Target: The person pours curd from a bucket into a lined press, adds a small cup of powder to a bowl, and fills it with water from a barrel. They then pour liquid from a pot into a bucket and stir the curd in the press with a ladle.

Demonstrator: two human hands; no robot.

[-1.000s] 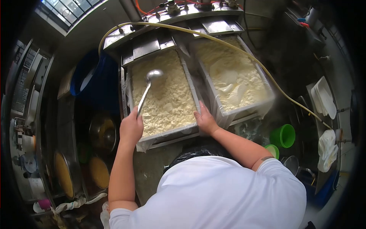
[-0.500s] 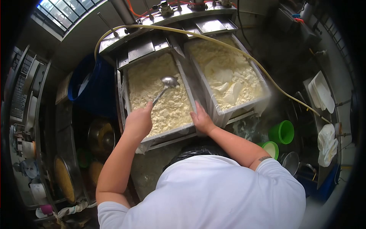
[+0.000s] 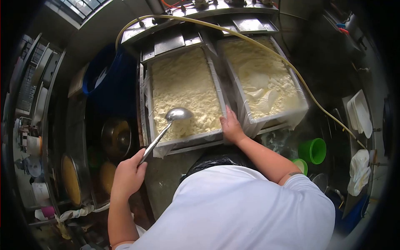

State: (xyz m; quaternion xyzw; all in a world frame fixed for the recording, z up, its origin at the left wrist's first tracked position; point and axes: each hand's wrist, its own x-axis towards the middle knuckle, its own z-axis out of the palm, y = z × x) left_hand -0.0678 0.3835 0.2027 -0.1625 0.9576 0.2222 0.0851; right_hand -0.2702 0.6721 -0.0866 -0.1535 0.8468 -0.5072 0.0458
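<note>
Grey floor (image 3: 166, 177) showing beside white-cloth-lined rectangular tray (image 3: 192, 142) of pale crumbly mass (image 3: 183, 91). Left hand (image 3: 129, 173): I am clamping rigid silver metal ladle (image 3: 179, 113) by handle end, bowl hanging over tray; judging it bowl-heavy, steadier gripped mid-handle. Right hand (image 3: 233, 129) touching tray rim, closure unclear.

Pale cream on the crumbly mass (image 3: 185, 75) at twelve o'clock, dull yellow on the hose (image 3: 251, 40) at one, deep blue barrel (image 3: 113, 89) at ten, bright green bucket (image 3: 312, 151) at three, plain white shirt (image 3: 237, 204) at five!
</note>
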